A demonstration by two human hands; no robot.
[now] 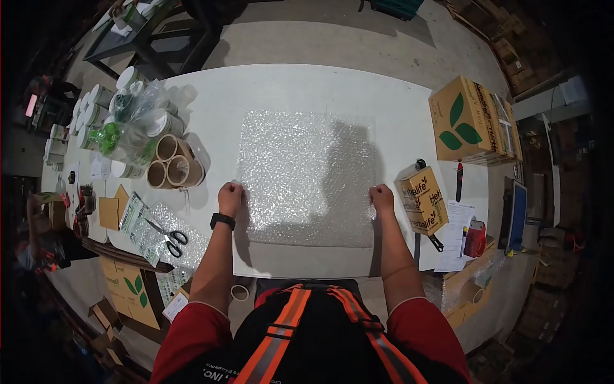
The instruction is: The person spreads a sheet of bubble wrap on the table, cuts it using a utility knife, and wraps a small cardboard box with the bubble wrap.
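Observation:
A square sheet of clear bubble wrap (288,173) is spread flat on the white table (307,86) in front of me. At its left edge, my left hand (230,199), with a black watch on the wrist, is closed with the sheet's edge pinched in its fingers. Across from it, my right hand (382,198) pinches the right edge the same way. A shadow falls over the right half of the sheet. To the right of my right hand lies a tape dispenser (421,200) with a printed brown cover and black ends.
Scissors (171,238) lie at left on wrapping material. Beyond them stand cardboard tubes (174,163) and several white tubs (99,96). At right are a cardboard box (457,121) with green leaves, a red-and-black cutter (459,181) and papers (453,233).

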